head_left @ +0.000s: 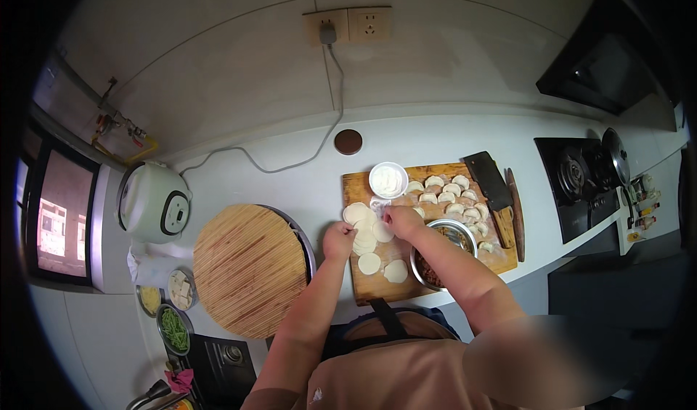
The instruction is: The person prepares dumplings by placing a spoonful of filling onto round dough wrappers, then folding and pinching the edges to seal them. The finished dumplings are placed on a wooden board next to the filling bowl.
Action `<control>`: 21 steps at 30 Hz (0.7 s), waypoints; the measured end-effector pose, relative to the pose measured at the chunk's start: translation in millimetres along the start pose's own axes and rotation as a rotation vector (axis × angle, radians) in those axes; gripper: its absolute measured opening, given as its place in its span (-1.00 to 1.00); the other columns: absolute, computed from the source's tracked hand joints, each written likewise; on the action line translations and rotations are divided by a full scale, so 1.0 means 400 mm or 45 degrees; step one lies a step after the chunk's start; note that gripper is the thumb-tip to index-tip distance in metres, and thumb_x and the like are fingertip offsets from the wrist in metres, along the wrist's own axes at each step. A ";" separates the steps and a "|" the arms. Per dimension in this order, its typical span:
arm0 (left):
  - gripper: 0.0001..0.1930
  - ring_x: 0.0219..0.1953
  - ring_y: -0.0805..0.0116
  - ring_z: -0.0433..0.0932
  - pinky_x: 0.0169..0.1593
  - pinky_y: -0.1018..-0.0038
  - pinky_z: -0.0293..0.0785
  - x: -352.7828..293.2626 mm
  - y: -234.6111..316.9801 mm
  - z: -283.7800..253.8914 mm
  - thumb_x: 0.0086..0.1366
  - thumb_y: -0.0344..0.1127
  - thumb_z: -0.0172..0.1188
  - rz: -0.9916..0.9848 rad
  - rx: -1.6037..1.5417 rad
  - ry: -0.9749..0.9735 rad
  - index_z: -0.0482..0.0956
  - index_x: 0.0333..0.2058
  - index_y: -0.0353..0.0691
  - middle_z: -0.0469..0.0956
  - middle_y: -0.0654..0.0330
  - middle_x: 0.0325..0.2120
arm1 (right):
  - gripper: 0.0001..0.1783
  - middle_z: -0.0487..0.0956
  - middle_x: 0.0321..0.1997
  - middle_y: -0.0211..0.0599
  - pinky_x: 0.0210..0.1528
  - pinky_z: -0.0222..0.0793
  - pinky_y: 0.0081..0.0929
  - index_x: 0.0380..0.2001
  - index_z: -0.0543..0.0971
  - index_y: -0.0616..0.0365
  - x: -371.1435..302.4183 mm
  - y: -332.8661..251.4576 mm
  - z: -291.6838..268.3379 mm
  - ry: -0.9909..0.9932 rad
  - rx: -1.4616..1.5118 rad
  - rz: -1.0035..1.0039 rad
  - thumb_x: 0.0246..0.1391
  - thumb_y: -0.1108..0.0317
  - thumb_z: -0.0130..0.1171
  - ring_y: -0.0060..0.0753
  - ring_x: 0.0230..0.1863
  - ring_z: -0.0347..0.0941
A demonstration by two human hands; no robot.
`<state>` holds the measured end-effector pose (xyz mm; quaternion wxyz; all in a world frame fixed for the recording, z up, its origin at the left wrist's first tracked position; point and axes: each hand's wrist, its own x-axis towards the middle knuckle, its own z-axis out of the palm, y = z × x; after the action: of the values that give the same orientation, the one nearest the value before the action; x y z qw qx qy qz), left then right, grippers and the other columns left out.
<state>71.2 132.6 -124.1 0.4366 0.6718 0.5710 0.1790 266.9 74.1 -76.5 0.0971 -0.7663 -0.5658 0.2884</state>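
A wooden cutting board (348, 186) carries a loose cluster of round white dumpling wrappers (364, 239), some overlapping. On the cluster's left side, my left hand (339, 241) is closed, its fingertips pinching a wrapper's edge. My right hand (403, 220) is closed at the cluster's right side, beside a patch of loose flour; what its fingertips hold is too small to tell. Behind it stands a white bowl of flour (388, 180). My right forearm partly covers a metal bowl of minced filling (428, 270). Several folded dumplings (451, 190) lie in rows on the board's right part.
A cleaver (488, 181) and a rolling pin (515, 214) lie along the board's right edge. To the left are a large round bamboo board (250, 272), a rice cooker (154, 203) and a bowl of chopped greens (174, 329). A gas stove (573, 185) stands far right.
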 end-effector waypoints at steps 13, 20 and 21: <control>-0.87 -0.46 0.27 0.54 -0.35 0.42 0.44 -0.047 0.046 -0.007 -0.02 -0.32 0.30 0.069 0.060 0.027 0.58 -0.46 -0.18 0.56 0.17 -0.51 | -0.80 0.46 -0.29 -0.25 -0.18 0.35 -0.31 -0.38 0.52 0.06 -0.023 -0.097 -0.009 0.197 0.122 -0.570 -0.17 0.50 0.06 -0.14 -0.19 0.40; -0.82 -0.44 0.29 0.53 -0.33 0.43 0.44 -0.058 0.033 -0.015 0.02 -0.32 0.27 0.201 -0.061 0.022 0.55 -0.39 -0.22 0.54 0.15 -0.46 | -0.89 0.44 -0.31 -0.29 -0.19 0.33 -0.30 -0.47 0.49 0.07 0.003 -0.088 0.015 0.159 0.000 -0.760 -0.18 0.47 0.08 -0.17 -0.21 0.37; -0.82 -0.45 0.30 0.53 -0.33 0.44 0.44 -0.055 0.023 -0.015 0.04 -0.32 0.26 0.230 -0.124 0.045 0.54 -0.36 -0.23 0.53 0.14 -0.46 | -0.91 0.45 -0.32 -0.29 -0.19 0.33 -0.30 -0.49 0.48 0.07 0.001 -0.084 0.013 0.166 -0.030 -0.785 -0.18 0.46 0.09 -0.17 -0.22 0.37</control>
<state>66.1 115.1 -107.9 0.4407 0.6952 0.5064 0.2569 236.9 84.8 -65.0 0.2072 -0.5766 -0.7674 0.1890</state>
